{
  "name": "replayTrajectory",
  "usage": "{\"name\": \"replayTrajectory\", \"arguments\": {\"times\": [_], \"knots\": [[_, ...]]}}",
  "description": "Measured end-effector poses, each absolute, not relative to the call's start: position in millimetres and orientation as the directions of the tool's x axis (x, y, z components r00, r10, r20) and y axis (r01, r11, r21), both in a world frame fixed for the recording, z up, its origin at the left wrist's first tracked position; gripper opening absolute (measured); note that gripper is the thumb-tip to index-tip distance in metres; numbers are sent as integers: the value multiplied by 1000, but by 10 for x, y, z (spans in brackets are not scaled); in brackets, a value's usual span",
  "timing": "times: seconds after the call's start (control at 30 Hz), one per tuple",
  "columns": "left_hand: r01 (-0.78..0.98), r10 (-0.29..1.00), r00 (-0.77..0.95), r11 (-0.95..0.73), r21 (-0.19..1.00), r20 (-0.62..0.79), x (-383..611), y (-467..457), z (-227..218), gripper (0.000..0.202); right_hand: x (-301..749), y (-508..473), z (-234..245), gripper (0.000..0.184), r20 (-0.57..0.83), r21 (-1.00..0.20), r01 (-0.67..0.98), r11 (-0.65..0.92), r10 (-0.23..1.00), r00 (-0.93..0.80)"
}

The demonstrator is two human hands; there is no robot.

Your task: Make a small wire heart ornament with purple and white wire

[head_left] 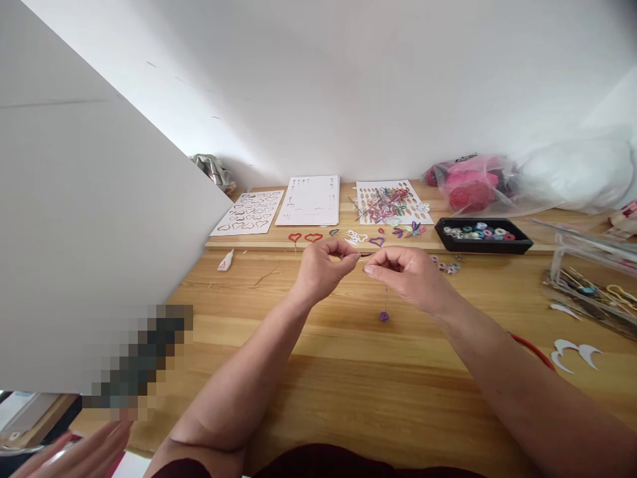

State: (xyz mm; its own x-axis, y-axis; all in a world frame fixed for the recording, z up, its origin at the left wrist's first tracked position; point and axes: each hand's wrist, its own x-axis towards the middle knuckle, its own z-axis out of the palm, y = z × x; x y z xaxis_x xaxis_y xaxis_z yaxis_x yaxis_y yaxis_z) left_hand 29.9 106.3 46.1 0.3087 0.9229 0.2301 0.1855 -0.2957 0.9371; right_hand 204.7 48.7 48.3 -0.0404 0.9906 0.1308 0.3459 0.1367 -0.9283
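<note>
My left hand (321,269) and my right hand (405,275) meet over the wooden table (348,372), both pinched on a thin purple paper strip (365,255) stretched between their fingertips. The strip's end hangs below my right hand and ends in a small purple coil (383,316) resting on the table. Both hands' fingers are curled closed around the strip.
White template sheets (311,199) and a sheet with colourful quilled shapes (391,202) lie at the back, with red paper hearts (304,237). A black tray of coils (482,235), a glue bottle (225,261), plastic bags (472,182) and a clear box (592,279) stand around. A white board (89,232) fills the left. Another person's hand (74,455) shows bottom left.
</note>
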Motion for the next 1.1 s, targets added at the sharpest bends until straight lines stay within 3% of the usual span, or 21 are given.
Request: {"name": "replayTrajectory", "arguments": {"times": [0.1, 0.2, 0.37, 0.57, 0.67, 0.8, 0.93, 1.1], "knots": [[276, 878, 404, -383, 881, 256, 270, 1037, 499, 11, 2081, 453, 554, 18, 208, -880, 432, 195, 978, -18], [255, 825, 538, -354, 900, 172, 241, 1008, 533, 13, 2141, 470, 597, 18, 243, -865, 451, 220, 970, -6], [95, 771, 634, -150, 984, 56, 234, 997, 541, 20, 2230, 583, 543, 24, 138, -960, 242, 141, 990, -29], [-63, 869, 494, 1, 998, 31, 295, 1044, 494, 28, 2148, 637, 379, 34, -16, -999, 31, -14, 998, -57], [-66, 929, 360, -61, 996, 81, 324, 1068, 450, 27, 2068, 590, 386, 31, 33, -991, 131, 38, 999, -42], [147, 938, 261, -271, 951, 227, 319, 1071, 429, 17, 2025, 497, 477, 24, 147, -935, 321, 149, 989, -30], [274, 861, 425, -417, 867, 280, 275, 1029, 474, 10, 2070, 446, 564, 18, 224, -881, 429, 198, 975, 11], [177, 774, 618, -307, 935, 137, 231, 995, 529, 17, 2190, 519, 578, 22, 185, -916, 353, 188, 982, -42]]}}
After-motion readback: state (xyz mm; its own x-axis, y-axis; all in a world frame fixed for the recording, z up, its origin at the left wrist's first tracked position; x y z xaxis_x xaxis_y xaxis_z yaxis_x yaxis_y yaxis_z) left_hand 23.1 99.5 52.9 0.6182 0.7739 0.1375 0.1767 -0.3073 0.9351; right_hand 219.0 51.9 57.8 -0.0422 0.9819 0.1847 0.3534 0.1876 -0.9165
